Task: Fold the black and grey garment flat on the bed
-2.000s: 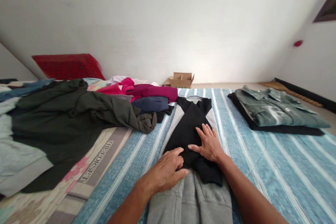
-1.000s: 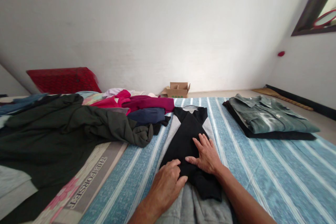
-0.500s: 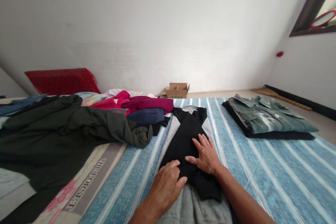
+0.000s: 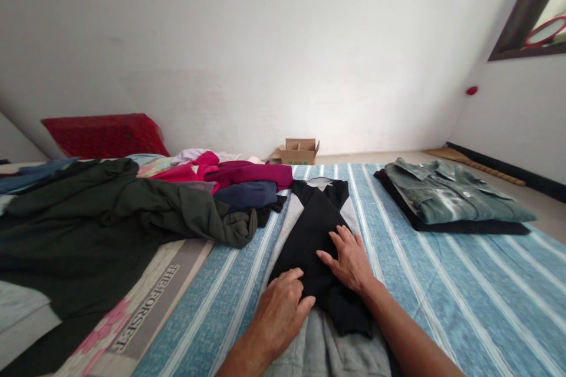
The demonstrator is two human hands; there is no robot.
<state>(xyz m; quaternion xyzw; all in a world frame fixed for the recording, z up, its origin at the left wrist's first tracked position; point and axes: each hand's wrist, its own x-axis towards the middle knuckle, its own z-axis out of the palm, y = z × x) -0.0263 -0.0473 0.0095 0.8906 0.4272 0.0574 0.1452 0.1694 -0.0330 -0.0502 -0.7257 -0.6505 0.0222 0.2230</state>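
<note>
A grey and black sweatshirt [image 4: 305, 230] lies lengthwise on the blue striped sheet, its black sleeves folded in across the body. The collar points away from me. My right hand [image 4: 347, 262] rests on the black fabric, fingers spread, near the right edge. On the left edge lies my left hand [image 4: 283, 309], its fingers bent and the thumb apart, touching the sleeve. Neither hand shows cloth pinched in it. One black cuff sits between my wrists, over the grey lower part.
Left of the sweatshirt is a loose heap with a dark green garment [image 4: 110, 206] and a magenta one [image 4: 252, 174]. Folded clothes, a grey-green denim jacket [image 4: 455, 191] on top, are stacked at right. A cardboard box [image 4: 300, 152] stands by the wall, beyond the striped sheet [image 4: 411, 294].
My right hand has slid slightly to the right over the black fabric. My left hand and the sweatshirt stay practically where they were.
</note>
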